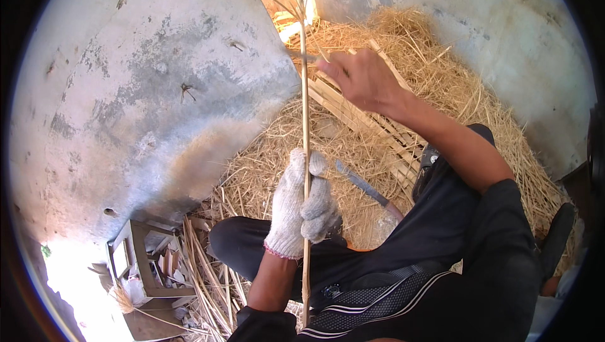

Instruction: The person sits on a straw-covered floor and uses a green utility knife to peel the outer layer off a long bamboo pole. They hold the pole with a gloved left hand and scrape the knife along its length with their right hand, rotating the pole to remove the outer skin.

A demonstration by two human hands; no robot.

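Your dark-trousered legs fill lower frame. Straw pile spreads beyond, against grey wall. Long thin stalk stands upright; your gloved left hand grips it, blade alongside. Bare right hand pinches stalk higher up.

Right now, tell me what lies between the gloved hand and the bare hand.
In the head view, only the thin stalk runs from the gloved left hand to the bare right hand, straw behind.
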